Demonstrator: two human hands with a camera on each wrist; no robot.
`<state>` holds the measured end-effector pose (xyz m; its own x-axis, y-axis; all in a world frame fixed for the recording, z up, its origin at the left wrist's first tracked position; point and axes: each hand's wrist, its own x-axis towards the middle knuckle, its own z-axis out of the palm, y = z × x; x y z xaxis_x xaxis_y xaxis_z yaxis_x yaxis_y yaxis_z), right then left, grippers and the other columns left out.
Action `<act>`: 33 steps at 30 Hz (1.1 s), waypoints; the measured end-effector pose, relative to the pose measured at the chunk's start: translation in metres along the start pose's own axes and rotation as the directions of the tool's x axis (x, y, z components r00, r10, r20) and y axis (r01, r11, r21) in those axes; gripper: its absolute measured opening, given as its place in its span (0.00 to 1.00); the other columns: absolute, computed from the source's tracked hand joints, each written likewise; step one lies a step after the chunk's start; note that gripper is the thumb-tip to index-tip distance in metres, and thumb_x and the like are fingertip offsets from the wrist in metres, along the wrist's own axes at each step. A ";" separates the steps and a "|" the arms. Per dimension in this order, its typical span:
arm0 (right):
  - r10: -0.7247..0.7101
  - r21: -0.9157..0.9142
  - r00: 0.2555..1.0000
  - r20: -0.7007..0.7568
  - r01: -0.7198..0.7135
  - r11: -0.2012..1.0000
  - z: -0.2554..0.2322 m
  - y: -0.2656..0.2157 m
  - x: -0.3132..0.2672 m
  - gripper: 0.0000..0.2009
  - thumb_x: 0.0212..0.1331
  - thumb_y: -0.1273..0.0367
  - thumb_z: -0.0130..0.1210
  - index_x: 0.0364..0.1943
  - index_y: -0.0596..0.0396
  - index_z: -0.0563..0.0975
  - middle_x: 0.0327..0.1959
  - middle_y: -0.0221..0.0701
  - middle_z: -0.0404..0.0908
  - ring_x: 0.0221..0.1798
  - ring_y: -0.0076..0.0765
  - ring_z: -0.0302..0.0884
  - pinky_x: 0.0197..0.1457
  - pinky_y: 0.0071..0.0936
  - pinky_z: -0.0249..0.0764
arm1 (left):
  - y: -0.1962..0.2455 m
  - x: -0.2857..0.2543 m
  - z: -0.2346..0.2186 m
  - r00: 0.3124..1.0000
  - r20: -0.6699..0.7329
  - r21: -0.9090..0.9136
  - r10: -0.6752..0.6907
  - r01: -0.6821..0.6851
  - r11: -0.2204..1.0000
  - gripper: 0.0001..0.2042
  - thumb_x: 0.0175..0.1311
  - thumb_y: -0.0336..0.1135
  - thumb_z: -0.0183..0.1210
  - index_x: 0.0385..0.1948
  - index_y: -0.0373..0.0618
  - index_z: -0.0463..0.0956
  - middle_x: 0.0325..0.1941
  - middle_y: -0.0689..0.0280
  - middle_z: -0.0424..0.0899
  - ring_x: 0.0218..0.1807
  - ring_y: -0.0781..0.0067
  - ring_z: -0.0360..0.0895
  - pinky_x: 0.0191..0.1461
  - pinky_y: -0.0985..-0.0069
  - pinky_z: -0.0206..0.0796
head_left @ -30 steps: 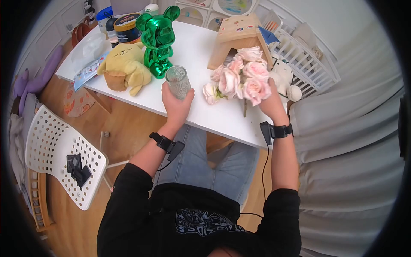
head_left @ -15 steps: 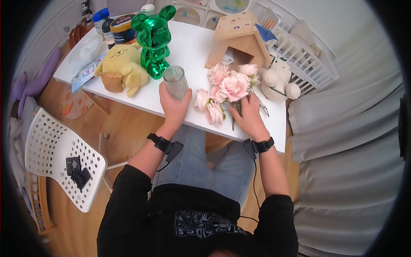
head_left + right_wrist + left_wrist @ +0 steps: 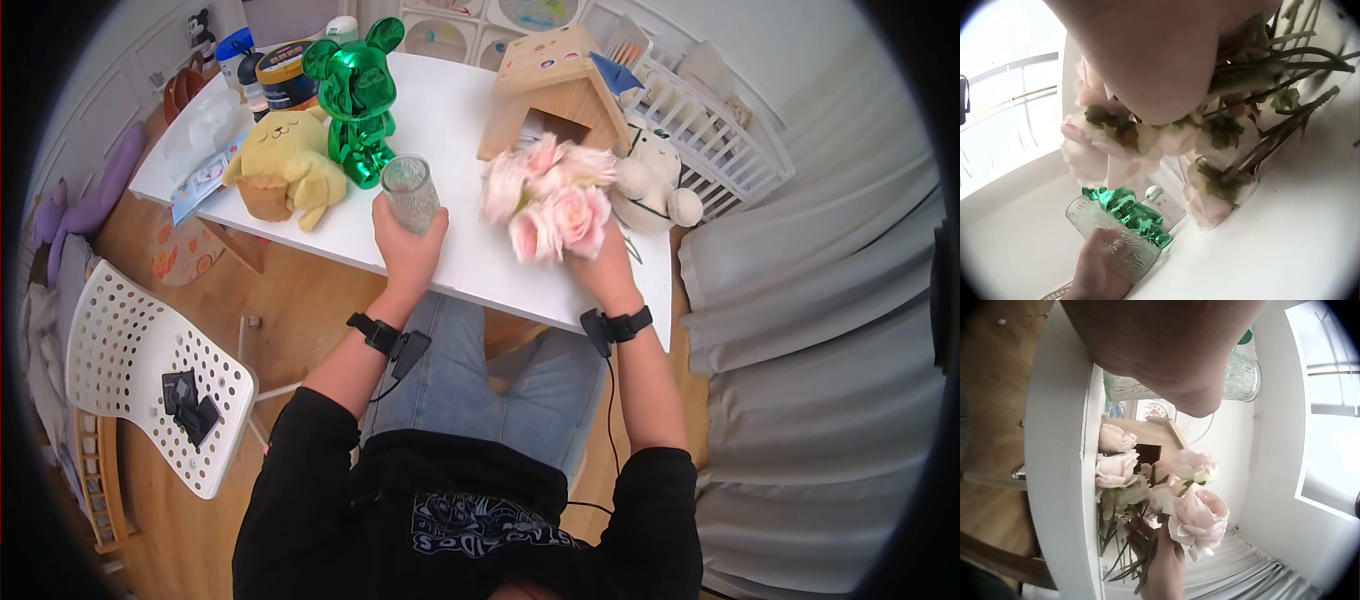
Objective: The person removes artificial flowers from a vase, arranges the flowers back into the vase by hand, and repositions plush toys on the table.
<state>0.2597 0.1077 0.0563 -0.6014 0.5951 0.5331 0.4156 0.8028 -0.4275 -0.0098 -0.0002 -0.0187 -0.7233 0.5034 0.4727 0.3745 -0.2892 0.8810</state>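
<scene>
White table (image 3: 450,110): roses (image 3: 555,195), glass (image 3: 412,192), unclear shirt lettering (image 3: 470,540).

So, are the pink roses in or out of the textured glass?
Out: the right hand grips pink roses; the textured glass shows no stems.

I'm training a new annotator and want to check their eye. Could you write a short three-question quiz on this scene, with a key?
1. True or false: the pink roses stand inside the glass.
2. What does the left hand hold? A) the wooden house B) the glass C) the chair
3. Fill in the colour: the shiny ____ figure is beside the yellow plush toy.

Key:
1. False; the right hand holds them apart from it.
2. B
3. green
</scene>
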 end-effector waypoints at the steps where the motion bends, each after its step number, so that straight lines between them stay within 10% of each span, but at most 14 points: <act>1: 0.080 -0.001 0.996 -0.025 -0.080 0.997 -0.002 0.005 -0.002 0.19 0.63 0.73 0.63 0.58 0.60 0.80 0.52 0.51 0.84 0.55 0.64 0.82 0.60 0.49 0.78 | -0.001 -0.001 0.000 1.000 0.004 0.001 -0.003 0.003 1.000 0.31 0.55 0.35 0.77 0.58 0.35 0.70 0.56 0.48 0.77 0.59 0.45 0.77 0.66 0.53 0.69; 7: 0.181 0.070 0.973 -0.144 -0.172 0.983 -0.001 0.015 -0.012 0.16 0.64 0.72 0.64 0.55 0.58 0.84 0.52 0.47 0.87 0.57 0.60 0.84 0.61 0.46 0.80 | -0.001 -0.001 -0.001 0.999 0.004 -0.024 -0.042 0.042 0.999 0.32 0.55 0.35 0.77 0.59 0.35 0.70 0.56 0.49 0.78 0.59 0.46 0.77 0.66 0.54 0.69; 10: -0.161 -0.225 0.973 -0.166 0.121 0.967 -0.005 0.015 -0.015 0.17 0.62 0.72 0.67 0.55 0.57 0.83 0.54 0.44 0.86 0.56 0.58 0.84 0.59 0.45 0.80 | -0.003 0.000 0.000 1.000 0.011 -0.028 -0.018 0.019 0.999 0.32 0.55 0.35 0.76 0.60 0.35 0.70 0.55 0.49 0.78 0.59 0.47 0.77 0.65 0.55 0.70; 12: 0.059 0.045 0.985 -0.160 -0.053 0.998 0.002 0.009 -0.017 0.19 0.58 0.72 0.69 0.55 0.56 0.83 0.55 0.43 0.84 0.57 0.56 0.83 0.59 0.45 0.80 | -0.002 -0.001 0.000 1.000 -0.004 0.051 0.004 -0.004 0.999 0.32 0.56 0.35 0.76 0.60 0.35 0.70 0.55 0.49 0.78 0.59 0.47 0.77 0.65 0.55 0.70; 14: -0.061 0.049 0.987 -0.146 0.069 0.996 0.013 -0.006 -0.014 0.22 0.56 0.72 0.69 0.57 0.57 0.81 0.53 0.43 0.81 0.57 0.56 0.82 0.57 0.47 0.81 | -0.003 -0.001 0.000 1.000 0.005 0.029 -0.007 0.007 1.000 0.32 0.56 0.35 0.76 0.60 0.35 0.70 0.56 0.49 0.78 0.59 0.47 0.78 0.65 0.55 0.70; 16: 0.037 -0.319 0.997 0.064 -0.015 0.948 0.034 0.004 -0.019 0.19 0.61 0.70 0.68 0.56 0.55 0.78 0.54 0.44 0.80 0.58 0.55 0.82 0.57 0.47 0.81 | -0.003 0.000 0.001 1.000 0.000 0.006 -0.018 0.018 1.000 0.32 0.56 0.35 0.76 0.60 0.35 0.70 0.56 0.48 0.78 0.59 0.47 0.78 0.66 0.55 0.70; 20: 0.196 -0.291 0.973 -0.122 -0.224 0.930 0.026 -0.015 -0.013 0.20 0.63 0.71 0.67 0.58 0.55 0.76 0.54 0.46 0.81 0.55 0.62 0.83 0.53 0.52 0.81 | -0.004 0.001 0.000 1.000 -0.007 0.009 -0.007 0.007 1.000 0.33 0.56 0.36 0.76 0.62 0.34 0.69 0.57 0.48 0.78 0.59 0.47 0.78 0.66 0.55 0.70; 26: 0.315 -0.040 0.948 0.039 -0.313 0.949 -0.012 0.009 -0.006 0.29 0.57 0.71 0.71 0.64 0.58 0.73 0.54 0.51 0.84 0.52 0.64 0.85 0.50 0.50 0.83 | -0.003 0.000 0.000 0.998 0.025 0.019 -0.054 0.053 0.998 0.35 0.57 0.37 0.77 0.63 0.33 0.68 0.58 0.47 0.77 0.63 0.45 0.76 0.69 0.54 0.68; 28: 0.198 0.136 0.978 0.062 -0.204 0.969 -0.033 0.024 -0.009 0.27 0.63 0.71 0.70 0.65 0.59 0.73 0.51 0.47 0.88 0.49 0.51 0.90 0.48 0.41 0.84 | -0.005 -0.001 -0.001 0.998 0.025 0.021 -0.053 0.052 0.998 0.36 0.57 0.37 0.77 0.64 0.32 0.68 0.59 0.46 0.77 0.63 0.45 0.76 0.69 0.54 0.67; 31: 0.419 0.411 0.864 0.280 -0.502 0.761 -0.067 0.011 -0.008 0.18 0.74 0.72 0.61 0.64 0.60 0.74 0.43 0.30 0.87 0.41 0.21 0.82 0.45 0.25 0.79 | -0.006 -0.002 0.002 1.000 0.014 0.056 -0.014 0.013 0.998 0.37 0.57 0.37 0.77 0.65 0.32 0.67 0.60 0.46 0.76 0.64 0.45 0.75 0.70 0.53 0.67; 33: 0.462 0.422 0.858 0.226 -0.513 0.747 -0.065 0.012 -0.012 0.17 0.75 0.72 0.60 0.64 0.60 0.74 0.43 0.31 0.87 0.41 0.21 0.82 0.45 0.26 0.79 | -0.009 -0.001 0.002 1.000 0.007 0.066 -0.012 0.012 0.998 0.38 0.57 0.37 0.77 0.66 0.32 0.67 0.61 0.46 0.76 0.64 0.45 0.75 0.70 0.54 0.67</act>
<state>0.3158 0.1126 0.0922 -0.4780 0.8732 0.0953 0.3311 0.2796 -0.9012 -0.0110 0.0034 -0.0270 -0.7236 0.5128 0.4620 0.4034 -0.2290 0.8859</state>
